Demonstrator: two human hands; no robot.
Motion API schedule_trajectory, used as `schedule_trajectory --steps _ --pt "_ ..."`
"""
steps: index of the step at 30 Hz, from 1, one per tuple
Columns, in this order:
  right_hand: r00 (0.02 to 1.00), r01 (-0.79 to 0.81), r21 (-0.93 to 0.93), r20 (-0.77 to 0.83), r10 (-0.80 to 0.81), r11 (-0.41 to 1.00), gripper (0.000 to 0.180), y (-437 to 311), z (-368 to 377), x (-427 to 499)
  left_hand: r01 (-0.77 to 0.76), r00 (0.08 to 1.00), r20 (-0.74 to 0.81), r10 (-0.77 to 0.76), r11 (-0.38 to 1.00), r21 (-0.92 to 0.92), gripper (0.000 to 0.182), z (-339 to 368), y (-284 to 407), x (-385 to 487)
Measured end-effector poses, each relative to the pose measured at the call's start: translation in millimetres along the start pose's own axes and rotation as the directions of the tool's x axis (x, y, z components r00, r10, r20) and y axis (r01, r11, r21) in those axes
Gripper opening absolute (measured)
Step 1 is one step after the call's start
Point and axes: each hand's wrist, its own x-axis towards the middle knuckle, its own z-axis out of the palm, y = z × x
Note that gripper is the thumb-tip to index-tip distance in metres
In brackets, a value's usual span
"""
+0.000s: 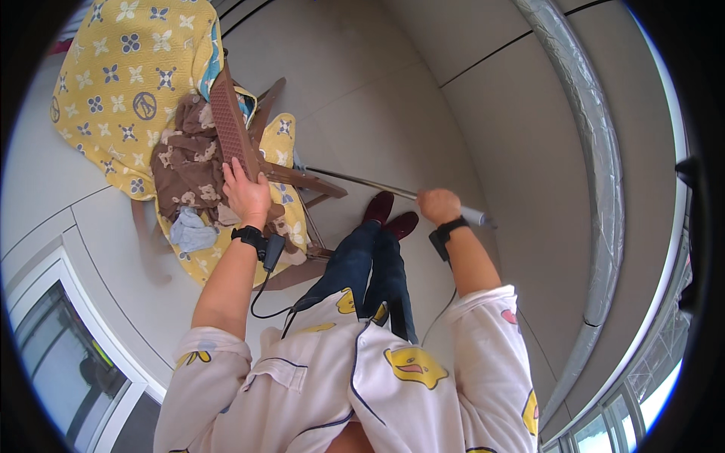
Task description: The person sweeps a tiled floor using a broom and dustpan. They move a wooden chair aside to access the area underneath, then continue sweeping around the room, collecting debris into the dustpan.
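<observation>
My left hand (247,192) rests on the brown textured armrest (231,130) of a folding chair, its fingers spread over the near end. In my right hand (439,206) is the shaft of a long-handled tool (362,181), closed in my fist near its pale grip end. The tool's far end runs under the chair, where the frame and cloth mostly hide it. Beside the armrest, a brown blanket with bear figures (184,164) lies crumpled on a yellow patterned cover (130,73), which drapes over the chair. A light grey cloth (193,229) lies at the blanket's near edge.
Brown chair legs (308,182) stick out towards my feet. My dark red shoes (378,208) stand on the tiled floor (362,119) beside the chair. A foil-wrapped pipe (597,170) runs along the wall at the right. A white-framed glass door (73,345) is at the lower left.
</observation>
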Motion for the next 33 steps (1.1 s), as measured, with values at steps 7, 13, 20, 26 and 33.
schedule_trajectory --steps 7,13,20,26,33 --pt "0.978 -0.194 -0.058 0.063 0.198 0.979 0.024 90 -40 -66 0.015 0.999 0.028 -0.014 1.000 -0.022 0.065 -3 -1 -1" --pt "0.896 -0.421 -0.104 0.109 0.431 0.901 0.024 132 -33 -187 0.006 1.000 0.009 -0.006 0.999 -0.046 0.064 -6 0 -3" --pt "0.884 -0.465 -0.100 0.007 0.468 0.880 0.028 132 6 -324 -0.004 0.999 -0.051 0.002 1.000 -0.025 0.059 3 -5 -4" --pt "0.939 -0.342 0.073 0.069 0.338 0.937 0.028 109 50 -363 0.011 0.999 -0.050 -0.012 1.000 -0.010 0.059 7 -7 -4" --pt "0.956 -0.240 -0.055 0.163 0.245 0.969 0.024 79 146 -289 -0.020 1.000 -0.022 0.021 0.998 0.052 0.060 14 -12 4"
